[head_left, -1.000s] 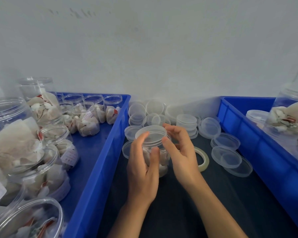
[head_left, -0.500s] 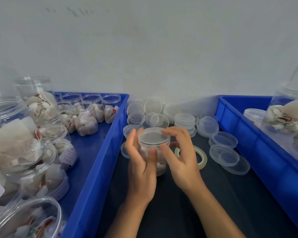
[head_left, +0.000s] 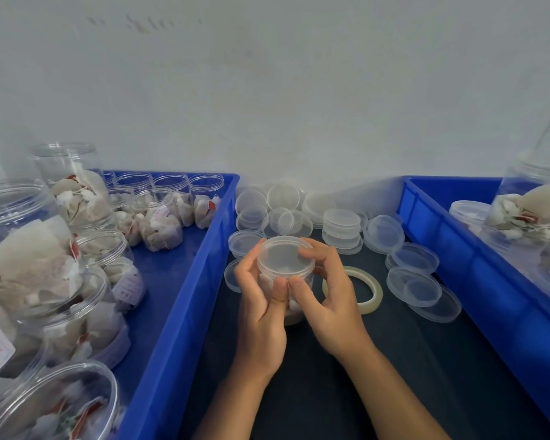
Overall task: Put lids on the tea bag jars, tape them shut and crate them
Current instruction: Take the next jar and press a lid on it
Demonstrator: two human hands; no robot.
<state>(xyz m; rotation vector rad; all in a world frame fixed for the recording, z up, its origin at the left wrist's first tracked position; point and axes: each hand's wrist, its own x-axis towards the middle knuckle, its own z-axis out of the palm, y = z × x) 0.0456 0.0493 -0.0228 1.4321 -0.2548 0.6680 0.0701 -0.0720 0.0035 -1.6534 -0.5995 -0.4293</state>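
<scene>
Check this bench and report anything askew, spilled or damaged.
Nothing spilled or broken. The spare lids lie in a loose overlapping scatter on the dark mat, some leaning on each other. The lid on the held jar sits level.

Bare dark surface lies open along its near edge. Loose lids crowd its far edge, a tape roll lies mid-surface, and blue crate walls flank both side edges.
</scene>
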